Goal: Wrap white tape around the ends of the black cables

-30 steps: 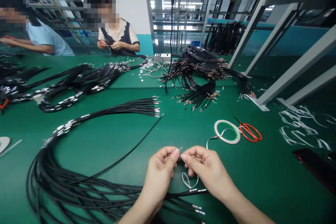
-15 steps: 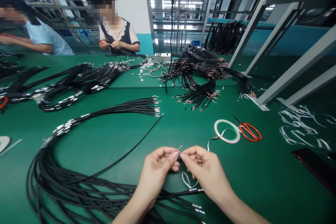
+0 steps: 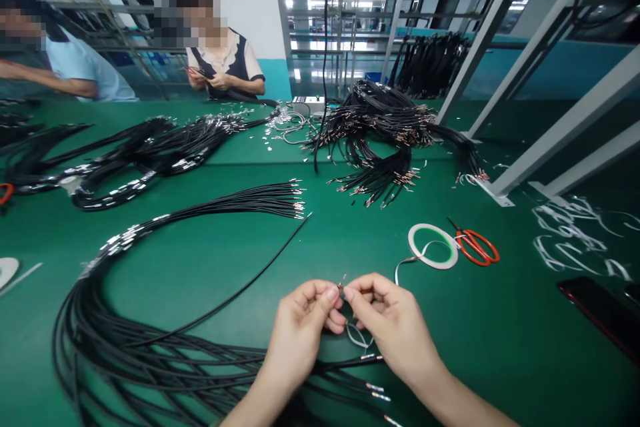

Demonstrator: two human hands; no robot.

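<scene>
Pinched between thumb and finger of my left hand (image 3: 305, 323) is a thin cable end (image 3: 343, 280) with a bare metallic tip. My right hand (image 3: 395, 317) is closed right beside it, its thumb and finger at the same small end; the exact contact is too small to tell. Below the hands hangs a loop of thin white tape (image 3: 358, 335). A large bundle of black cables (image 3: 95, 320) curves from the left and runs under my left wrist. One single cable (image 3: 250, 285) lies apart, its tip near the bundle's upper ends.
A white tape roll (image 3: 411, 247) and orange-handled scissors (image 3: 477, 248) lie ahead to the right. Black cable heaps (image 3: 375, 113) sit farther back. Metal posts (image 3: 560, 120), tape scraps and a dark phone (image 3: 595, 313) are at right. Two people work across the table.
My hands stay nearly in place, with the right fingers slightly closer to the cable end. The tip now points more upright. The white loop has shifted a little, and the whole view has moved slightly.
</scene>
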